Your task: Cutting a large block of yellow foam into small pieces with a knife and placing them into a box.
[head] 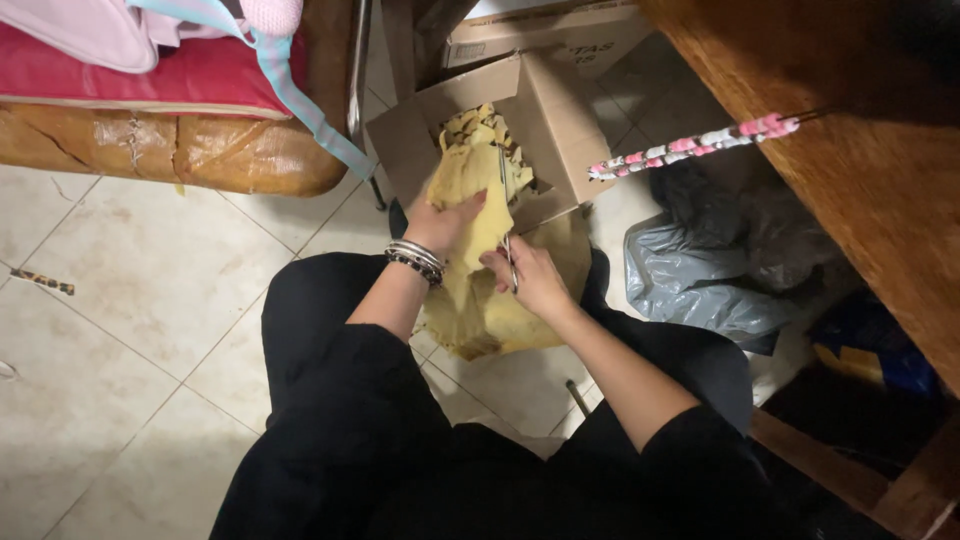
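A large piece of yellow fabric (480, 300) hangs between my knees, its upper end reaching into an open cardboard box (550, 110). My left hand (442, 222), with bracelets on the wrist, grips the fabric's upper part. My right hand (528, 275) holds metal scissors (508, 245), blades pointing up along the fabric. I sit with black-clothed legs spread on either side.
A wooden table edge (860, 160) runs along the right with a pink-and-white wrapped stick (690, 147) lying on it. A grey plastic bag (700, 280) lies below it. At upper left stands a worn brown seat (170, 150) with a red cushion and pink bag. Tiled floor at left.
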